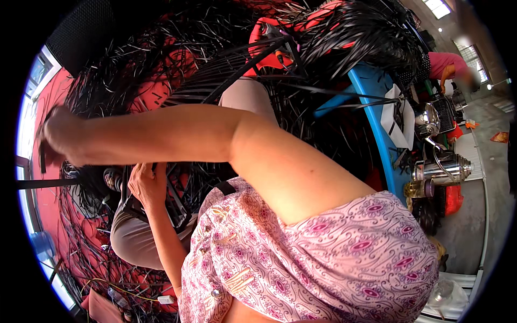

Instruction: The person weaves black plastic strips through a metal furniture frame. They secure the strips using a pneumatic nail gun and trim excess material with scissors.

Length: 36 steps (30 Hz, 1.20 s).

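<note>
My right arm reaches across to the far left, where my right hand (64,134) is smeared by motion. Something dark shows at its fingers, but I cannot make out its kind. Below that forearm, my left hand (144,184) has its fingers bent around part of a black frame (177,207) between my legs. Part of this frame is hidden by my arms. Thin black strips (199,81) fan out beyond my forearm toward a dark bar. Another flat black strip (48,183) runs in from the left edge below my right hand.
Loose black strips (124,81) cover much of the red floor (56,107). A red plastic stool (257,40) with tools stands ahead. At right are a blue table (377,126), a white box (397,121), a metal flask (444,169) and another person (449,64).
</note>
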Each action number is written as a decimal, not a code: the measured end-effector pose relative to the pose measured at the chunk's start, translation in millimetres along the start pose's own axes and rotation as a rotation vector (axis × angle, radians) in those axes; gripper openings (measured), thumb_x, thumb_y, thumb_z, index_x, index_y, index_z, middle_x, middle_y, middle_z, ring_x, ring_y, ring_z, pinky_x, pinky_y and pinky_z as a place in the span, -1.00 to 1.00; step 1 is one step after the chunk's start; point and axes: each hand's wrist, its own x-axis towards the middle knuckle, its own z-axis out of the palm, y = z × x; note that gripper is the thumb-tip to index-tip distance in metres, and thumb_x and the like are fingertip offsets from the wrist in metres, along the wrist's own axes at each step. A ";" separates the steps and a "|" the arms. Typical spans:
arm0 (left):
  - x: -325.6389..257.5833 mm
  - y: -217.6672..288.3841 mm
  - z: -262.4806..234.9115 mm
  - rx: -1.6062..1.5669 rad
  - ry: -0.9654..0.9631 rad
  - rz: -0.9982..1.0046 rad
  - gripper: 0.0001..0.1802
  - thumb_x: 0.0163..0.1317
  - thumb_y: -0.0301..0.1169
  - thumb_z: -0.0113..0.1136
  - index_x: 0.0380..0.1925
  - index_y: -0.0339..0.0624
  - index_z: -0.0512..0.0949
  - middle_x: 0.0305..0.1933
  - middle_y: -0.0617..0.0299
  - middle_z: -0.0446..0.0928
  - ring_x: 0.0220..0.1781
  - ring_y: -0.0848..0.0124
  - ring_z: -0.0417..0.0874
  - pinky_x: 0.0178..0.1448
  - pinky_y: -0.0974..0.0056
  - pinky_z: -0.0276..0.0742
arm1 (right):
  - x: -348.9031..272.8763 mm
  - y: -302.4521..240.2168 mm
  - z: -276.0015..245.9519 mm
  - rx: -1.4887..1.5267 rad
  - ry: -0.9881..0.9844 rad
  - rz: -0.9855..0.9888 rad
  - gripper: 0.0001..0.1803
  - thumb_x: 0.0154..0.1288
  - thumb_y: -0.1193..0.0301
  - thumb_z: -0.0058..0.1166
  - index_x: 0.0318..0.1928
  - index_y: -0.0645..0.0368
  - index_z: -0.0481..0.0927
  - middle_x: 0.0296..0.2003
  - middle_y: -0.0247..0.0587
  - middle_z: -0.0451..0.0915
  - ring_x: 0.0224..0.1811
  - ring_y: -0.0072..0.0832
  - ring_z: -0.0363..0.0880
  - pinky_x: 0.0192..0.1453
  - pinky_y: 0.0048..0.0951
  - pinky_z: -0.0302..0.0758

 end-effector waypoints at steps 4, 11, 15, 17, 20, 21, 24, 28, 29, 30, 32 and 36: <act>-17.9 -32.1 14.9 0.115 0.006 -0.059 -0.67 0.12 -0.17 0.29 -0.27 -0.19 0.66 -0.35 0.03 0.64 -0.22 -0.03 0.64 -0.15 -0.01 0.48 | 52.8 107.3 21.2 -0.134 -0.343 0.485 -0.85 0.36 0.48 0.08 -0.31 0.34 0.58 -0.55 -0.05 0.61 -0.67 -0.31 0.57 -0.56 -0.24 0.56; -12.0 -26.1 6.7 0.041 -0.022 0.011 -0.72 0.14 -0.26 0.27 -0.23 -0.19 0.65 -0.25 0.07 0.63 -0.26 0.01 0.63 -0.21 0.06 0.49 | 48.9 114.3 -37.7 -0.030 -0.459 0.669 -0.84 0.37 0.54 0.02 -0.40 0.30 0.50 -0.63 -0.13 0.49 -0.69 -0.37 0.44 -0.65 -0.41 0.31; 0.5 -5.1 -8.1 0.023 -0.033 0.017 -0.74 0.12 -0.37 0.23 -0.16 -0.13 0.66 -0.25 0.18 0.64 -0.25 0.11 0.67 -0.17 0.16 0.53 | 29.8 35.7 -70.8 -0.086 -0.264 0.514 -0.73 0.41 0.43 0.03 -0.48 0.23 0.47 -0.67 -0.20 0.47 -0.70 -0.45 0.41 -0.70 -0.49 0.18; 0.1 -6.4 -6.2 0.012 -0.027 -0.003 -0.73 0.12 -0.36 0.23 -0.15 -0.12 0.67 -0.25 0.19 0.64 -0.23 0.13 0.68 -0.16 0.18 0.54 | -3.0 -31.5 -82.0 -0.157 -0.151 0.333 -0.76 0.41 0.45 0.04 -0.45 0.26 0.50 -0.65 -0.21 0.49 -0.70 -0.46 0.41 -0.72 -0.48 0.20; -1.0 -7.1 -8.9 0.005 -0.017 -0.020 -0.73 0.11 -0.34 0.25 -0.16 -0.11 0.68 -0.26 0.21 0.64 -0.23 0.16 0.68 -0.15 0.18 0.54 | 11.8 -95.8 -117.9 -0.179 0.061 0.093 -0.78 0.38 0.51 0.00 -0.48 0.17 0.44 -0.67 -0.26 0.42 -0.71 -0.53 0.34 -0.74 -0.54 0.10; -1.2 -6.9 -10.1 0.002 -0.011 -0.015 -0.73 0.11 -0.34 0.26 -0.16 -0.12 0.68 -0.27 0.21 0.64 -0.23 0.16 0.68 -0.15 0.18 0.54 | 39.8 -117.9 -145.5 -0.033 0.078 0.030 -0.77 0.37 0.51 0.02 -0.49 0.11 0.41 -0.70 -0.27 0.39 -0.71 -0.56 0.34 -0.76 -0.57 0.10; 0.8 0.9 -6.0 0.001 -0.019 -0.019 -0.73 0.10 -0.35 0.27 -0.17 -0.12 0.68 -0.28 0.21 0.64 -0.25 0.17 0.67 -0.16 0.18 0.53 | 83.0 -165.1 -188.6 -0.064 0.173 -0.178 -0.83 0.37 0.42 0.06 -0.43 0.08 0.49 -0.62 -0.33 0.45 -0.61 -0.60 0.41 -0.59 -0.58 0.21; -2.7 -5.3 -5.9 0.035 -0.024 -0.026 -0.74 0.09 -0.36 0.31 -0.19 -0.10 0.68 -0.33 0.22 0.62 -0.30 0.19 0.66 -0.22 0.20 0.51 | 93.6 -114.5 -103.5 -0.596 -0.195 0.016 -0.85 0.36 0.30 0.12 -0.34 0.04 0.59 -0.51 -0.41 0.55 -0.47 -0.64 0.52 -0.37 -0.58 0.36; -1.4 -7.7 -5.0 0.034 -0.014 -0.035 -0.74 0.08 -0.37 0.31 -0.19 -0.10 0.69 -0.34 0.22 0.62 -0.32 0.20 0.66 -0.24 0.20 0.51 | 98.5 -87.4 -71.4 -0.799 -0.404 0.146 -0.85 0.36 0.27 0.14 -0.32 0.03 0.62 -0.48 -0.43 0.57 -0.43 -0.66 0.54 -0.32 -0.58 0.40; -7.0 -11.8 -15.6 0.068 -0.018 -0.054 -0.74 0.08 -0.38 0.31 -0.19 -0.10 0.69 -0.34 0.21 0.62 -0.32 0.20 0.66 -0.24 0.20 0.51 | 109.1 -42.7 -26.0 -0.978 -0.702 0.280 -0.83 0.36 0.24 0.15 -0.30 0.03 0.64 -0.46 -0.44 0.59 -0.40 -0.67 0.57 -0.26 -0.59 0.43; 1.9 -0.7 -7.4 0.016 -0.025 -0.023 -0.74 0.07 -0.38 0.31 -0.19 -0.11 0.69 -0.34 0.20 0.62 -0.33 0.19 0.66 -0.25 0.19 0.51 | 140.5 18.4 -15.6 -1.228 -1.033 0.460 -0.80 0.36 0.18 0.18 -0.26 0.01 0.70 -0.40 -0.48 0.64 -0.32 -0.69 0.62 -0.15 -0.59 0.51; 1.6 -0.2 -8.3 0.002 -0.022 -0.017 -0.73 0.05 -0.42 0.28 -0.18 -0.14 0.68 -0.31 0.18 0.63 -0.32 0.16 0.65 -0.22 0.18 0.51 | 148.7 85.1 -58.5 -0.812 -0.621 0.420 -0.85 0.21 0.39 0.34 -0.24 0.13 0.69 -0.35 -0.42 0.69 -0.35 -0.61 0.64 -0.15 -0.46 0.64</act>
